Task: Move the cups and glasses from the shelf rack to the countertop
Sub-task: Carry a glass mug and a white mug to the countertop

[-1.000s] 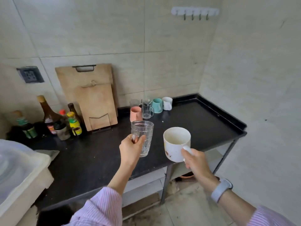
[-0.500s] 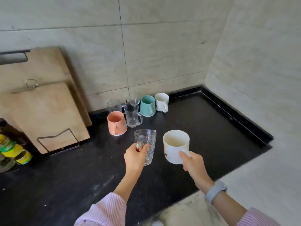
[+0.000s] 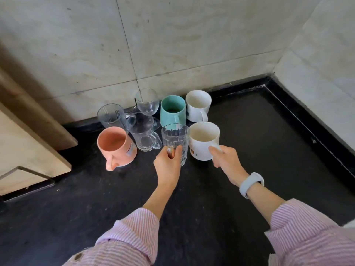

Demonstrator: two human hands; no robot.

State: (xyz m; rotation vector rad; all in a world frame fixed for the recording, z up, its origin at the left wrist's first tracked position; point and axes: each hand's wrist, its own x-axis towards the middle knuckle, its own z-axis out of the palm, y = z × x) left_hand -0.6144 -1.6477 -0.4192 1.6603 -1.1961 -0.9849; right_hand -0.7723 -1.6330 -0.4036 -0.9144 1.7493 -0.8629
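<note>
Fingers (image 3: pixel 177 150) of the left hand (image 3: pixel 168 166) wrap the lower body of a clear ribbed glass (image 3: pixel 175 139), while the right hand (image 3: pixel 226 160) pinches the handle of a white mug (image 3: pixel 203 141), fingers closed on it. Both vessels sit upright, rims nearly touching, low over the black tabletop (image 3: pixel 249 131) or already on it; I cannot tell which. Just beyond the fingers stand a teal mug (image 3: pixel 172 112) and a second white mug (image 3: pixel 197 105); to the left wait a handled glass (image 3: pixel 143 131), a pink mug (image 3: pixel 117 145) and two more glasses against the wall. Held low and level, the pair seems meant to extend that cluster as a tidy front row.
</note>
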